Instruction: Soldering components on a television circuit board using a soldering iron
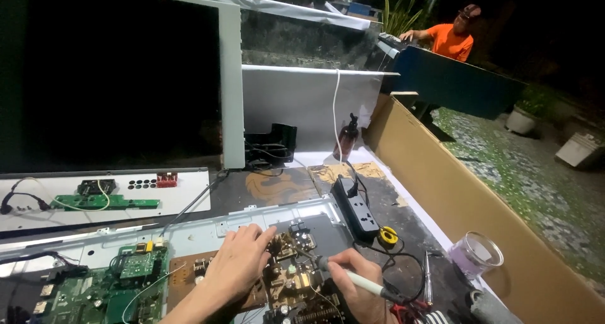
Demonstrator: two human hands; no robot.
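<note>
**Two hands at a brown circuit board on an opened panel chassis**

The left hand (pixel 236 267) lay flat on the brown circuit board (pixel 283 280), its fingers (pixel 258 239) pressed together and curled slightly over the board's far edge; this placement probably served to pin the board so that it would not slide under the tool. The right hand (pixel 353 280) held a soldering iron (pixel 353 277) pen-fashion, fingers pinched around the white handle, with the tip slanted down toward the components just beyond the left fingertips. Such a low, angled grip probably gave fine control at the tip. The board sat directly under both hands, on the pale metal chassis (pixel 201 232) that rested on the worktop (pixel 283 185).

To the left of the left fingers lay a green circuit board (pixel 107 286) with attached wires. Just beyond the right fingers stood a black power strip (pixel 359 207), plausibly set near so that the iron's cord would reach, and beside it a small yellow reel (pixel 388 236). Farther right of the right hand stood a clear cup (pixel 476 253) and a slim screwdriver (pixel 428 277), within easy reach. A cardboard wall (pixel 479 204) bounded the worktop on that side. A person in an orange shirt (pixel 450 41) sat well apart in the background.
</note>
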